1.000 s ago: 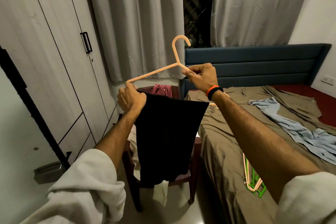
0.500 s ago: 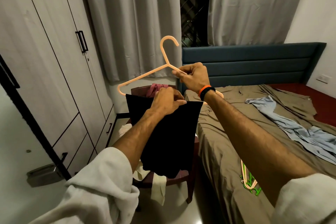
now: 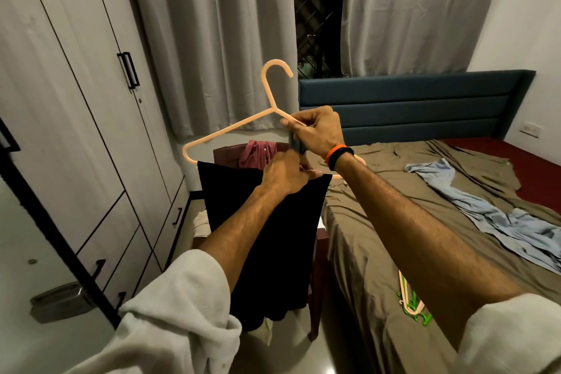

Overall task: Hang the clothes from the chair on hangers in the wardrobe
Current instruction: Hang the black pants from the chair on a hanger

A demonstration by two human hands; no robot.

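The hanger (image 3: 230,127) was smooth peach plastic, the trousers (image 3: 273,237) matt black cloth, the wardrobe (image 3: 69,94) pale wood-grain laminate, and the bedsheet (image 3: 394,222) rumpled olive cloth.

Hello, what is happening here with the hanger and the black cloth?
A person is putting a black garment on a peach plastic hanger. The right hand grips the hanger near its neck, and the left hand pinches the garment's top edge at the lower bar. The garment hangs in front of a chair that holds a maroon garment. The wardrobe on the left is shut. Spare hangers lie on the bed.
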